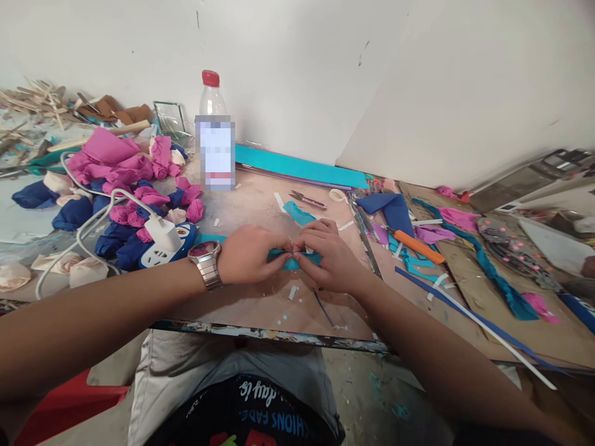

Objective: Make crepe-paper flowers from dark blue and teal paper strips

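Note:
Both hands meet at the middle of the table over a teal crepe paper strip (292, 264). My left hand (248, 253), with a metal watch on the wrist, pinches the strip between thumb and fingers. From the other side my right hand (325, 255) pinches the same strip, its fingertips touching those of the left. Part of the strip is hidden by the fingers. Just beyond them lies another teal paper piece (299, 212). Thread snips (307, 199) and a roll of tape (337, 195) rest farther back.
Pink, navy and cream paper bundles (111, 155) crowd the left side, beside a power strip (160, 251) with a white charger plugged in. A red-capped bottle (211, 99) stands behind. Rightward lie an orange-handled cutter (418, 246), paper scraps and a white stick (502, 342).

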Available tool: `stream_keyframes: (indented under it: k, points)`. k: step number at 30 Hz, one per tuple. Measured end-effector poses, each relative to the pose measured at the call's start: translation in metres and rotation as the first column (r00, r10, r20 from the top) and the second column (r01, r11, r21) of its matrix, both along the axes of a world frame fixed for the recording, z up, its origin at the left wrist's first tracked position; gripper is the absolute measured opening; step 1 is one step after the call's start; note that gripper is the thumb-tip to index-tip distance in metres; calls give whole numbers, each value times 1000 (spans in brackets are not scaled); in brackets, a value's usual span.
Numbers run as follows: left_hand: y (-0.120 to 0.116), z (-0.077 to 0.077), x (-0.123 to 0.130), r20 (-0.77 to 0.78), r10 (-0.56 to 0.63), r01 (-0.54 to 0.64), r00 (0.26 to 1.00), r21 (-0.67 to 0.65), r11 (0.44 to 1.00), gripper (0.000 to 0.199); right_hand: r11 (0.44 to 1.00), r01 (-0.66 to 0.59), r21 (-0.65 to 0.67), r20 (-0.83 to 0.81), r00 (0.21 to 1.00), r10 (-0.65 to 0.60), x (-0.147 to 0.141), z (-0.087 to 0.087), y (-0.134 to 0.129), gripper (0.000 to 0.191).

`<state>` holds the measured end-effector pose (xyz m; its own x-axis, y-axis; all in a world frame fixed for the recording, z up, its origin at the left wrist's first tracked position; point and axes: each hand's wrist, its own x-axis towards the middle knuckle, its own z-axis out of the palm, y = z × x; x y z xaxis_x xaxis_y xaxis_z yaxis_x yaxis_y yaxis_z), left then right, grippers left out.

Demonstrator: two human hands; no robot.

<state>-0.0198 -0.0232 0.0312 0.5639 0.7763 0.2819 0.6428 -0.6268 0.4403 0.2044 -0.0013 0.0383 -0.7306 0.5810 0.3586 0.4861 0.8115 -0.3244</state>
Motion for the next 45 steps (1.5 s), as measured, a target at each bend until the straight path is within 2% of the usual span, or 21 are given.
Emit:
stream_keyframes:
  k: [5, 15, 22, 27, 36, 45]
  points:
    - [0, 2, 0, -19, 46, -46, 999, -6, 999, 25, 999, 4, 43, -36, 999, -2, 1, -2, 2, 6]
    - [-1, 5, 0, 21, 68, -67, 997, -30, 997, 24, 999, 2, 45, -23, 1000, -1, 1, 1, 2, 11]
    - [0, 4, -1, -46, 90, -89, 995, 23, 996, 27, 999, 16, 47, -33, 999, -14, 2, -3, 4, 7]
    - [0, 6, -1, -75, 106, -107, 992, 2, 994, 27, 998, 38, 53, -20, 999, -37, 3, -2, 4, 8]
    - [4, 1, -3, -118, 79, -79, 990, 7, 997, 29, 998, 47, 42, -4, 999, -47, 2, 1, 3, 8]
    - [2, 5, -2, -89, 80, -82, 993, -14, 997, 27, 996, 46, 79, -12, 999, -45, 3, 1, 3, 10]
